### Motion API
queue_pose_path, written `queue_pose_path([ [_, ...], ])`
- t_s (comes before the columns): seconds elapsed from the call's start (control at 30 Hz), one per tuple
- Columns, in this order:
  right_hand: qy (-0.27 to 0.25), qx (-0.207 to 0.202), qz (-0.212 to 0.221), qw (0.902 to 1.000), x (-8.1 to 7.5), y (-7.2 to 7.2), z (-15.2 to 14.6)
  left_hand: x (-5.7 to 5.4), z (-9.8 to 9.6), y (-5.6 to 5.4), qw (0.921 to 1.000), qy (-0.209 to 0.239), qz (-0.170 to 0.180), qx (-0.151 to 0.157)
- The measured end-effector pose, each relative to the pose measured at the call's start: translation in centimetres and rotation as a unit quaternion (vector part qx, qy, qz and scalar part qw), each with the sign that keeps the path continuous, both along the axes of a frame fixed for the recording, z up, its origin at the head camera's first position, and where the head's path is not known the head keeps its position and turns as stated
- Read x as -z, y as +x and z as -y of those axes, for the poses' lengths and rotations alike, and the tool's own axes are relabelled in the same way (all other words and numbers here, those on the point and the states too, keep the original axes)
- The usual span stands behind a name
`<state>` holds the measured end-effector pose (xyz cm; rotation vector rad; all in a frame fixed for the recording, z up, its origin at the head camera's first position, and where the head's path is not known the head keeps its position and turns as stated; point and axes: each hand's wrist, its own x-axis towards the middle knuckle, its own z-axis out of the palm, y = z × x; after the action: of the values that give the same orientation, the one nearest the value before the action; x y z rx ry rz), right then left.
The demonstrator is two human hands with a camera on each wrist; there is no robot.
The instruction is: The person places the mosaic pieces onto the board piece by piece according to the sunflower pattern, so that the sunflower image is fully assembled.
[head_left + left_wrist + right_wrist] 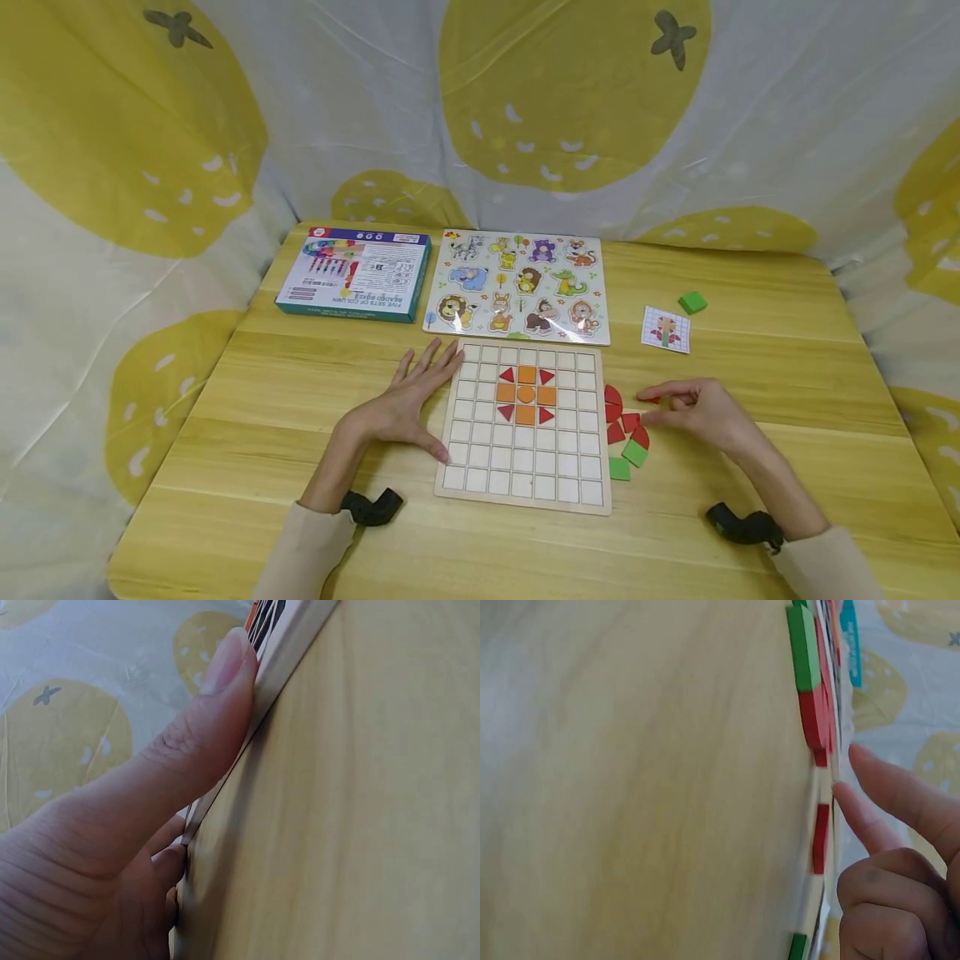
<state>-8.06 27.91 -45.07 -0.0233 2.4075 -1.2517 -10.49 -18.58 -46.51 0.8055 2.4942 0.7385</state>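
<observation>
A wooden grid board (pixel 522 502) lies flat, with orange squares (pixel 527 375) around an orange disc (pixel 527 394) and red triangles (pixel 547 415) at the corners. My left hand (pixel 401 406) is spread along the board's left side, thumb and fingertips at its edge. To the right of the board, my right hand (pixel 708 410) hovers with index finger and thumb stretched out apart, the other fingers curled in. Between those two fingertips a small red piece (pixel 821 838) lies on the table. Several red pieces (pixel 613 412) and green squares (pixel 619 468) are gathered by the board's right edge.
A small pattern card (pixel 665 330) lies at the right, with green blocks (pixel 692 302) beyond it. Behind the board is an animal puzzle (pixel 517 286), and a boxed toy (pixel 354 273) stands left of that. A patterned curtain (pixel 360 92) hangs behind the table.
</observation>
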Motion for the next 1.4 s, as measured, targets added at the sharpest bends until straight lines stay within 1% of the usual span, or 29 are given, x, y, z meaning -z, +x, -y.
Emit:
queue_pose_path([
  [0.13,-0.007,-0.019,0.006,0.9998,0.2,0.0,1.0,0.1,0.0,0.0,1.0,-0.002,-0.001,0.001],
  [0.27,-0.008,-0.025,0.007,0.9996,0.3,0.0,1.3,0.2,0.0,-0.1,1.0,-0.002,-0.002,0.001],
  [0.53,0.001,-0.007,0.014,0.9999,0.6,-0.1,0.8,0.2,0.0,-0.1,1.0,-0.004,0.0,-0.001],
  [0.67,-0.001,-0.008,0.012,0.9999,0.4,0.0,0.6,0.1,0.1,-0.1,1.0,-0.003,-0.004,0.001],
  [0.73,-0.012,-0.018,0.012,0.9997,0.3,0.2,0.6,0.1,0.1,0.0,1.0,-0.001,-0.005,0.002],
  [0.87,-0.045,-0.06,0.002,0.9972,0.3,0.4,0.8,0.1,0.1,0.0,1.0,0.001,-0.004,0.002],
  [0.97,-0.052,-0.091,-0.002,0.9945,0.5,0.6,1.1,0.1,0.1,0.0,1.0,0.002,-0.004,0.001],
  [1.03,-0.052,-0.1,0.0,0.9937,0.6,0.6,1.2,0.1,0.1,0.0,1.0,0.002,-0.003,0.001],
  [1.13,-0.038,-0.091,0.003,0.9951,0.6,0.6,1.1,0.1,0.1,0.0,1.0,0.003,-0.003,0.001],
  [1.27,-0.024,-0.075,-0.018,0.9967,0.5,0.5,0.7,0.1,0.1,0.0,1.0,0.001,-0.003,0.002],
  [1.33,-0.026,-0.085,-0.027,0.9956,0.5,0.5,0.6,0.0,0.1,0.0,1.0,-0.001,-0.002,0.002],
  [1.4,-0.029,-0.103,-0.026,0.994,0.5,0.6,0.5,0.0,0.1,0.0,1.0,-0.005,-0.003,0.004],
])
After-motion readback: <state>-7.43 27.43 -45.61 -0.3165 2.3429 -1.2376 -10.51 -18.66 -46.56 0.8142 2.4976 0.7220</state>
